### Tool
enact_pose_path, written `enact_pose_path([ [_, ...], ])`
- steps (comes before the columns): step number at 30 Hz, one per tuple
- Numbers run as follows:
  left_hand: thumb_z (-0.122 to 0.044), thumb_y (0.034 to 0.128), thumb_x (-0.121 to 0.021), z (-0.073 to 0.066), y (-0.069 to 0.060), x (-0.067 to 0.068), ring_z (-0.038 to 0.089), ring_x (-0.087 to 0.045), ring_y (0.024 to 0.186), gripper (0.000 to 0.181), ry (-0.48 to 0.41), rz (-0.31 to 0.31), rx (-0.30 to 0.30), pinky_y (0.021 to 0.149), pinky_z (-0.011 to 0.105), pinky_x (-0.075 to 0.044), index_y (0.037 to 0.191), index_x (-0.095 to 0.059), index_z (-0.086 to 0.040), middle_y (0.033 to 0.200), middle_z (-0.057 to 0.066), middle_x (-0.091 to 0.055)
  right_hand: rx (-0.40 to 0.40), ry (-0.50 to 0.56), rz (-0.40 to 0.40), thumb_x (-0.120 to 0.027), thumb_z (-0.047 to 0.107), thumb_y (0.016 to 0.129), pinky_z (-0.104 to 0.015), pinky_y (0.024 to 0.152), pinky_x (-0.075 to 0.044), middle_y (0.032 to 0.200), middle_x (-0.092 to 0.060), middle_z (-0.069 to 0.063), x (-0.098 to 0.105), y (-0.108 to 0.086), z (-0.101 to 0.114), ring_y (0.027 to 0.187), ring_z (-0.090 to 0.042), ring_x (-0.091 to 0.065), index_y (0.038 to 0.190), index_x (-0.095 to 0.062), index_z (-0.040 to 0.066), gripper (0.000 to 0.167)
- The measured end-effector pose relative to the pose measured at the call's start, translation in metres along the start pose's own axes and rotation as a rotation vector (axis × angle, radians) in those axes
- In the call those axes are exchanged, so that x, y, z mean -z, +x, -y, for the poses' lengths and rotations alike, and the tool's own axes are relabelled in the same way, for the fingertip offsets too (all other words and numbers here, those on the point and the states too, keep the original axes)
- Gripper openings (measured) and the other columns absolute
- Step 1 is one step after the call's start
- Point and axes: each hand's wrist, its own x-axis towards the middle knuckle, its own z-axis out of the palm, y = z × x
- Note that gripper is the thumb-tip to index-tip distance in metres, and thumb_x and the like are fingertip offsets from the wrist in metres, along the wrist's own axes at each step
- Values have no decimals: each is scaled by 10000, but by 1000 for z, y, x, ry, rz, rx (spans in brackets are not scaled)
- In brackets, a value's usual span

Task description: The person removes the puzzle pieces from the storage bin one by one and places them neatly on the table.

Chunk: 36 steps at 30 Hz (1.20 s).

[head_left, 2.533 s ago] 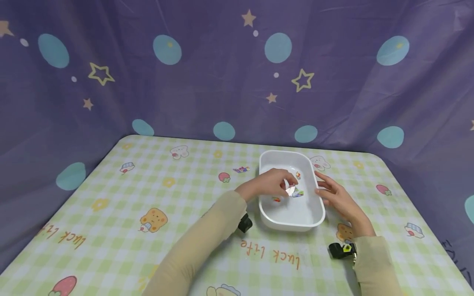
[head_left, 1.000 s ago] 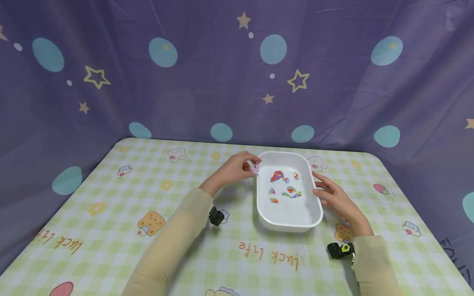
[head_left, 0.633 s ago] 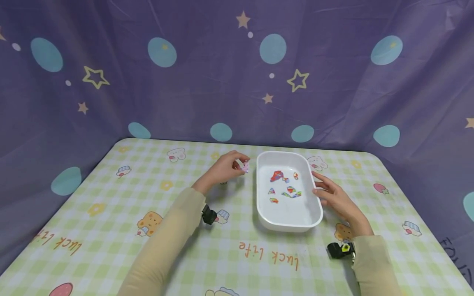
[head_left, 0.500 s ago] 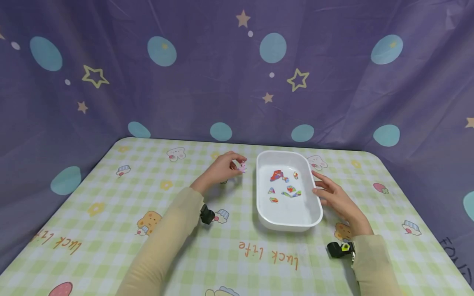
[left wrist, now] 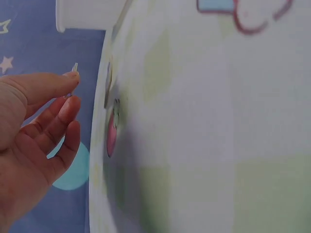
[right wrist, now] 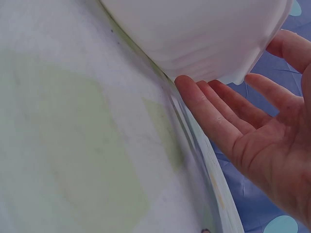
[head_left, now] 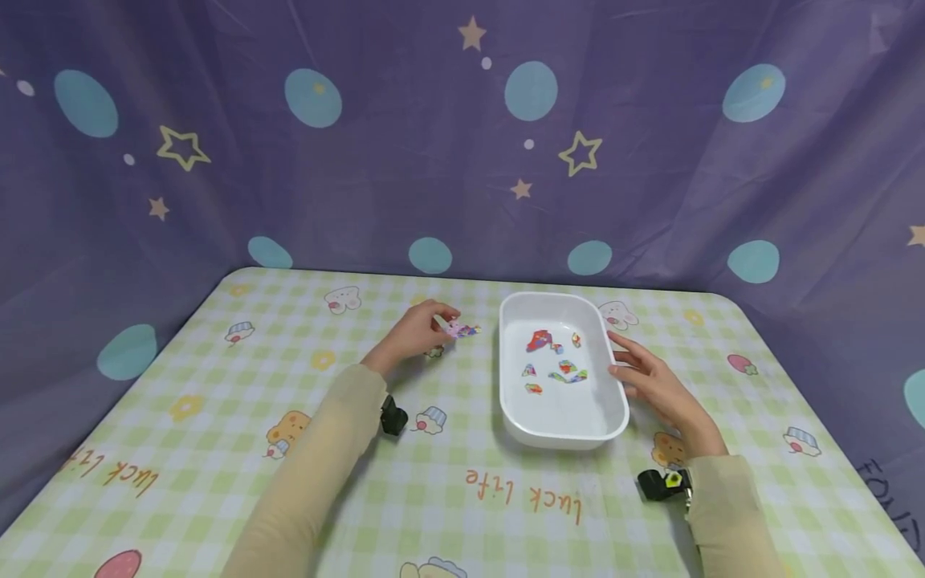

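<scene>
Between thumb and fingertips my left hand (head_left: 413, 331) pinches a small pink piece (head_left: 454, 327), to the left of the white tray (head_left: 564, 441). A colourful flat piece (head_left: 471, 331) lies on the cloth just right of the pinched one; whether they touch I cannot tell. In the left wrist view the left hand (left wrist: 39, 116) holds the thin piece (left wrist: 75, 67) edge-on, above the cloth. My right hand (head_left: 661, 387) rests against the tray's right wall with fingers extended. The right wrist view shows that hand (right wrist: 262, 116) touching the tray's outer side (right wrist: 204, 39).
Inside the tray lie several small colourful pieces, among them a red one (head_left: 538, 341) and an orange one (head_left: 533, 388). A checked cloth (head_left: 217, 498) covers the table, and a purple curtain (head_left: 405, 177) hangs behind its far edge.
My left hand reached into the tray, came out with the pink piece and moved left, to beside the colourful piece on the cloth. The right hand has stayed at the tray's side.
</scene>
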Motion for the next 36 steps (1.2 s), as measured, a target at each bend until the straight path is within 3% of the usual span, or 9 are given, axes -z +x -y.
enact_pose_path([
  [2,-53,794,-659,4,1,1,169,-561,725,439,7,2,25,522,272,-497,1220,-555,-44,1114,117,-529,-1,2,0,-537,232,915,-317,777,-514,1352,-346,-189,0,0,0,994,-45,-560,1457,-197,177,643],
  [9,-62,748,-676,17,6,5,233,-600,884,443,88,-12,38,809,335,-469,1181,-589,-47,1089,130,-568,9,14,5,-539,224,914,-327,774,-517,1267,-418,-83,-1,-2,-1,1000,-49,-563,1457,-199,169,642],
  [12,-65,749,-671,19,8,5,265,-590,950,440,105,4,43,866,364,-455,1180,-588,-38,1103,138,-575,11,13,6,-535,224,916,-326,774,-517,1265,-420,-75,-1,-2,-1,1004,-46,-558,1457,-199,171,639],
  [22,-39,727,-679,19,8,4,249,-523,925,433,169,3,50,849,356,-426,1154,-608,-21,986,141,-580,14,17,5,-531,211,918,-321,776,-517,1243,-435,-54,-2,-4,0,996,-52,-567,1457,-198,168,634],
  [36,-40,750,-633,23,12,1,241,-494,971,432,164,50,106,871,347,-419,1180,-593,-19,1057,142,-588,16,14,4,-531,224,918,-314,788,-512,1282,-417,-89,-2,-3,-3,1016,-51,-544,1455,-205,180,630],
])
